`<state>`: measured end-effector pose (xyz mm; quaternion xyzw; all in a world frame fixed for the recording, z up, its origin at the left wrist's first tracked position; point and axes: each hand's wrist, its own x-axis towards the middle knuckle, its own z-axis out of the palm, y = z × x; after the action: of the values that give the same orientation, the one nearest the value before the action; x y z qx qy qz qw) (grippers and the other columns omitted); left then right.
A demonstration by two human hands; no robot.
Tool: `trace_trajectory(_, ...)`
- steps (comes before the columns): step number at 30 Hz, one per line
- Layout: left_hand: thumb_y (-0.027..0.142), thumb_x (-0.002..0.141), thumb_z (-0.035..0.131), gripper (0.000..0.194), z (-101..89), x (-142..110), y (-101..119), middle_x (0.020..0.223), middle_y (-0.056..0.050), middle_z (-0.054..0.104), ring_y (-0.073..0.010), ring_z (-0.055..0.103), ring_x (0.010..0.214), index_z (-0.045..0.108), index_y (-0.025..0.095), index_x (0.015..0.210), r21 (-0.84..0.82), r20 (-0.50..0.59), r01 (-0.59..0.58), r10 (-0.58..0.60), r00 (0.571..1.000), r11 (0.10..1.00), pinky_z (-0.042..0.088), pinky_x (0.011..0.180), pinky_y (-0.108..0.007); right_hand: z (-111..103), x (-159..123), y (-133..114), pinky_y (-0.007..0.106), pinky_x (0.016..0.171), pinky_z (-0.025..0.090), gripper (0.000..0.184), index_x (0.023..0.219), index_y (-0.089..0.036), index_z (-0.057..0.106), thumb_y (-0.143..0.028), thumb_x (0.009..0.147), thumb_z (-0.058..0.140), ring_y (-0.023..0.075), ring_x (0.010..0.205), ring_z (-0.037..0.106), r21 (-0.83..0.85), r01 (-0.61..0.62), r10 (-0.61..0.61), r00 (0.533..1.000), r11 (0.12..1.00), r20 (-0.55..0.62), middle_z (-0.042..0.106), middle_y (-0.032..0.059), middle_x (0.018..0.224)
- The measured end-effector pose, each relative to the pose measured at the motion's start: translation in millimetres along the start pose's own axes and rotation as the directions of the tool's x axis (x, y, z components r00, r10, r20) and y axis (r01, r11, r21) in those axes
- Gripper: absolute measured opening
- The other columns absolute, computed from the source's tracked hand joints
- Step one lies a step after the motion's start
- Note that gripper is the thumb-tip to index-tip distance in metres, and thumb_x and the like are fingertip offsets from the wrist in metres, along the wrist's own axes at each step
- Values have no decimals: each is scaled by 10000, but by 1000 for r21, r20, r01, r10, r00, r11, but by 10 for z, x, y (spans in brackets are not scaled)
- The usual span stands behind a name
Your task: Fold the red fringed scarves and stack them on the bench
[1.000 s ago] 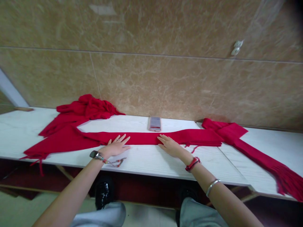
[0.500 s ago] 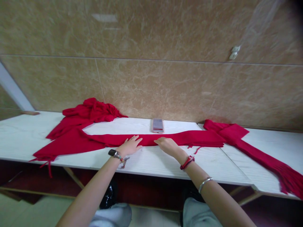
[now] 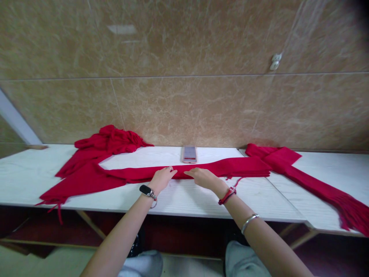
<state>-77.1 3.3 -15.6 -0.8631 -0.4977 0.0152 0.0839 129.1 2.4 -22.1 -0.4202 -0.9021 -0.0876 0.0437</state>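
Observation:
A long red scarf [image 3: 230, 168], folded lengthwise into a narrow band, lies across the white bench top. My left hand [image 3: 162, 180] rests on the middle of the band, its fingers bent over the cloth and its thumb pointing right. Close by on the right, my right hand [image 3: 204, 179] pinches the front edge with curled fingers. Some fingertips of both hands are hidden. Towards the left the scarf widens into a loose, fringed end [image 3: 72, 184]. A few stray threads hang near its right end.
Crumpled red cloth [image 3: 112, 142] is heaped at the back left. Behind the band lies a phone [image 3: 189, 154]. Another folded red scarf [image 3: 314, 186] with fringe stretches to the right. A tiled wall [image 3: 184, 107] rises at the back, and the white bench [image 3: 184, 202] has an open shelf underneath.
My left hand has gone from lying spread on the scarf to bending its fingers over it, slightly further right. My right hand stays at nearly the same spot. The view has shifted slightly.

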Motion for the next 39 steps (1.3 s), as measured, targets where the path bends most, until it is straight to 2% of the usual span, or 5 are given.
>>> trace_trajectory(7, 115, 853, 388, 375, 45, 126, -31, 1169, -84, 562, -200, 567, 1000, 513, 202, 1195, -20, -81, 92, -93, 992, 996, 465, 784, -284, 25, 14, -76, 293, 781, 457, 411, 1245, -204, 496, -240, 838, 456, 219, 979, 576, 70, -139, 143, 988, 988, -60, 635, 93, 1084)
trace_trajectory(16, 234, 897, 397, 275, -17, 156, -24, 1075, -67, 617, -186, 576, 984, 590, 208, 1092, -72, -115, 70, -78, 990, 995, 433, 840, -280, 68, 149, -125, 315, 811, 431, 250, 944, -140, 614, -147, 876, 374, 234, 980, 543, -37, -212, 204, 966, 977, -160, 615, 134, 988)
trace_trajectory(21, 348, 873, 438, 323, -51, 159, -194, 1141, -71, 608, -196, 543, 1051, 612, 186, 1091, -266, -43, -140, 134, 990, 954, 381, 921, -279, 76, 147, -201, 284, 697, 465, 246, 975, -128, 588, -131, 875, 364, 214, 862, 601, -41, -202, 198, 977, 979, -79, 617, 132, 943)
trace_trajectory(25, 337, 862, 383, 364, -5, 352, -296, 1088, -102, 634, -221, 557, 1014, 649, 142, 1017, -381, -91, -45, 11, 996, 924, 375, 909, -298, 116, 133, -234, 283, 656, 475, 238, 973, -124, 573, -96, 861, 365, 214, 824, 614, -49, -195, 191, 979, 980, -73, 616, 126, 941)
trace_trajectory(39, 375, 650, 588, 241, 102, 995, -221, 537, 24, 544, -123, 475, 531, 588, 137, 614, -830, 139, 172, -102, 985, 530, 346, 523, -233, 109, 66, -220, 266, 613, 473, 252, 1034, -141, 523, -114, 885, 321, 202, 787, 619, -9, -272, 267, 952, 962, -146, 606, 116, 927)
